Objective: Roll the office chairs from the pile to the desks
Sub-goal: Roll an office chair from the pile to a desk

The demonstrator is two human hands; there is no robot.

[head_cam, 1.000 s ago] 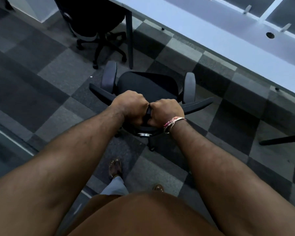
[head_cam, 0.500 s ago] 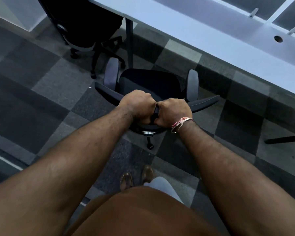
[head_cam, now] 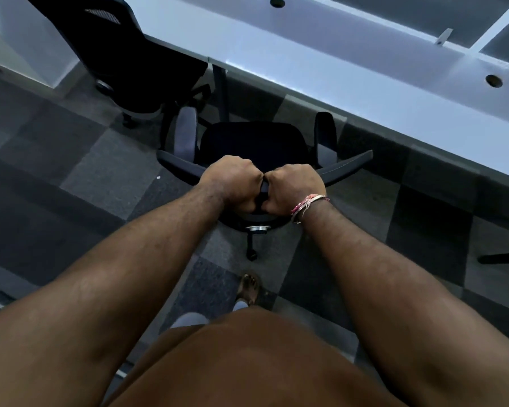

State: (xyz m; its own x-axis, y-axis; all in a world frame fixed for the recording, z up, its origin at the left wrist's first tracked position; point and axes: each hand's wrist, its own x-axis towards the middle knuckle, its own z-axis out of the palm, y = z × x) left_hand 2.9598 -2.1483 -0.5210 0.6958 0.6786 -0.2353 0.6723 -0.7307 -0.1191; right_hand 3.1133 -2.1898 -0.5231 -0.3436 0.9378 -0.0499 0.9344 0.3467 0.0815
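A black office chair (head_cam: 254,142) with grey armrests stands just in front of me, its seat facing a long white desk (head_cam: 321,71). My left hand (head_cam: 231,183) and my right hand (head_cam: 294,188) grip the top edge of the chair's backrest side by side, fingers curled over it. The front of the seat sits at the desk's near edge, beside the desk's dark leg (head_cam: 221,92). One castor (head_cam: 251,254) shows below the seat.
A second black mesh-backed chair (head_cam: 135,63) is parked at the desk to the left, close to the first chair's left armrest. A white pillar (head_cam: 21,39) stands far left. Another chair's base leg (head_cam: 503,257) juts in at the right. Checked grey carpet covers the floor.
I have stepped forward and the chair has rolled toward the desk, its seat now reaching the desk edge. Both hands keep the same grip on the backrest.
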